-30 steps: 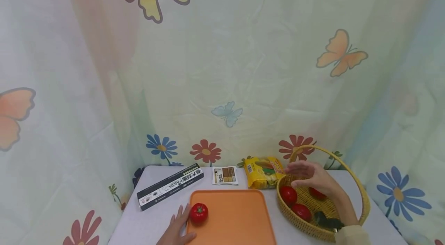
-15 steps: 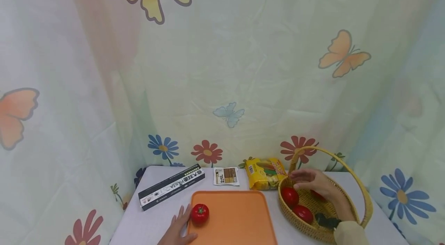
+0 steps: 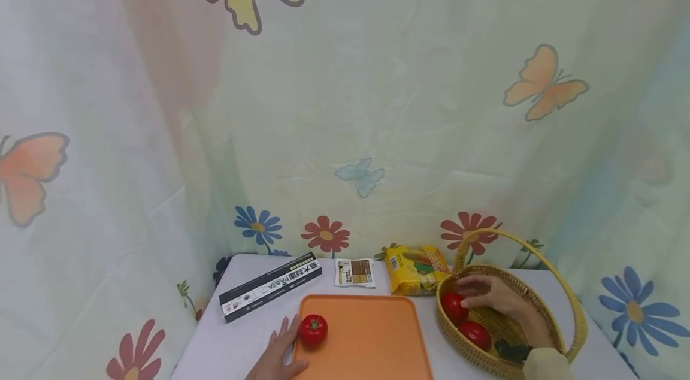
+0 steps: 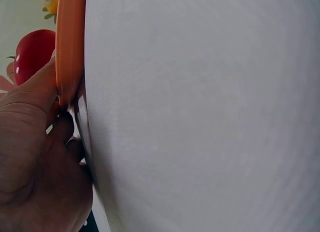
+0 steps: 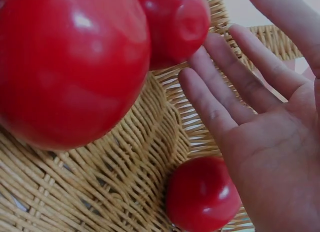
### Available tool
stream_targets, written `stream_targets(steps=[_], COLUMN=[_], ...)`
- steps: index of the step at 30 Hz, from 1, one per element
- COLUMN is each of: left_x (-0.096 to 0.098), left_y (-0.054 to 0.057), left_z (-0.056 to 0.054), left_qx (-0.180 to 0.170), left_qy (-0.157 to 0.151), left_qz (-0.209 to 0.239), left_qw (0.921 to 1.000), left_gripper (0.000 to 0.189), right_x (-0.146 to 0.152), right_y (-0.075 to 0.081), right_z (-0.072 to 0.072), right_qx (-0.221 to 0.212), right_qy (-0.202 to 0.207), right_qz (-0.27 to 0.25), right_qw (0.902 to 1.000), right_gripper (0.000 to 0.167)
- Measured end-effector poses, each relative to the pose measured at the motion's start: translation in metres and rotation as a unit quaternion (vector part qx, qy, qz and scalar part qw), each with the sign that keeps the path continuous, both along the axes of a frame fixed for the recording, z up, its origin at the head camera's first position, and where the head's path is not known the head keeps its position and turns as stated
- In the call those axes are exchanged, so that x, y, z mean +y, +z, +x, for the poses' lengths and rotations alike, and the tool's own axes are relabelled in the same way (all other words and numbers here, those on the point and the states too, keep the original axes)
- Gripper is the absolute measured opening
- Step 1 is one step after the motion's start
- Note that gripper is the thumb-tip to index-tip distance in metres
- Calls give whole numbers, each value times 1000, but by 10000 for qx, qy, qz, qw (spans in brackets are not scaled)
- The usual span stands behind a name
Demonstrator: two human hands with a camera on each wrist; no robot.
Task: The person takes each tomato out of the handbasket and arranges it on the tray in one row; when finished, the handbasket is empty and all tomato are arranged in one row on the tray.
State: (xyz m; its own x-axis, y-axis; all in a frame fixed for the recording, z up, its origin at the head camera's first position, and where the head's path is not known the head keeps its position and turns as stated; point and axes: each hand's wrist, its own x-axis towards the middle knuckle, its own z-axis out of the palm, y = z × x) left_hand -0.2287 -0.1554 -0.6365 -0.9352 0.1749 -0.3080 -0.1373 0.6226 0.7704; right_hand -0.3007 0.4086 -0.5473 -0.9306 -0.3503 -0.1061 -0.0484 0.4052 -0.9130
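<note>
My left hand (image 3: 276,352) rests at the left edge of an orange tray (image 3: 372,332), fingers along the outside and thumb over the rim. Beside it on the tray sits a red tomato (image 3: 313,330) with a green stem top. My right hand (image 3: 493,296) reaches into a wicker basket (image 3: 453,332), fingertips right at a glossy red, round fruit (image 3: 454,307) by the basket's far left wall. In the right wrist view the fingers are nearly straight beside that fruit (image 5: 175,27). Another red fruit (image 3: 475,335) lies nearer, and a third red one (image 5: 202,194) sits under the palm.
A dark green item (image 3: 512,351) lies in the basket near the sleeve. The basket's tall handle (image 3: 560,284) arches over the right arm. Behind the tray are a black-and-white pasta box (image 3: 269,286), a small packet (image 3: 354,273) and a yellow bag (image 3: 416,270). A patterned curtain (image 3: 399,98) hangs behind.
My right hand has lowered from above the basket to the red fruit at its left wall. The left hand stays at the tray's edge; the view has shifted slightly.
</note>
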Motion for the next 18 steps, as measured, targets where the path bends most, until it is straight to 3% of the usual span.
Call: stream_targets(steps=[6,12,18], left_x=[0,-2,-1], left_y=[2,2,1], left_z=[-1,1,0], left_qx=[181,265,220], left_qy=[-101,-242,-198], left_qz=[48,110,100], left_qw=[9998,9993,9995], left_gripper=[108,106,106], right_x=[-1,-7,-10], right_y=[-4,-10,-15], right_z=[-3,-6,-12], right_qx=[77,-5,-103], right_qy=[197,38,34], right_qz=[61,661,1075], right_qw=[9998,9978,9942], right_gripper=[58,57,56])
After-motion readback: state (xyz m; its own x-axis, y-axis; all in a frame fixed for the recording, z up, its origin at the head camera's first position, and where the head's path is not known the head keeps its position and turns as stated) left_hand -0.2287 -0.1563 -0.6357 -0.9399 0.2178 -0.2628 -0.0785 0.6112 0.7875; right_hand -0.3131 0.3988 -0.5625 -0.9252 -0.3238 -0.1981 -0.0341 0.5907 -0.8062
